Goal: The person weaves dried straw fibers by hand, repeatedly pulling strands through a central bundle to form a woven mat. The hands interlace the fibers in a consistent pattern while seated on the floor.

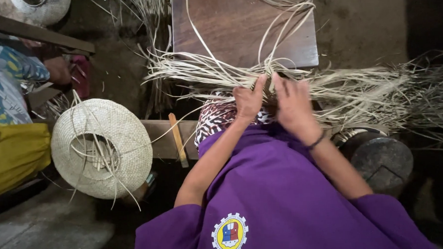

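A long bundle of pale dried straw strips [357,88] lies across my lap, spreading out to the right. My left hand [248,100] pinches some strips at the bundle's middle, thumb raised. My right hand [293,105] rests just beside it, fingers closed over the same strips; a dark band circles its wrist. Loose strips loop up over a brown wooden board [227,21] in front of me. I wear a purple shirt over a patterned cloth [216,117].
A partly woven round straw hat [102,146] lies at the left by a wooden bench [163,136] and a flat wooden stick [178,140]. Another person in patterned and yellow clothes [10,122] sits at far left. A round dark stone [382,158] stands at right.
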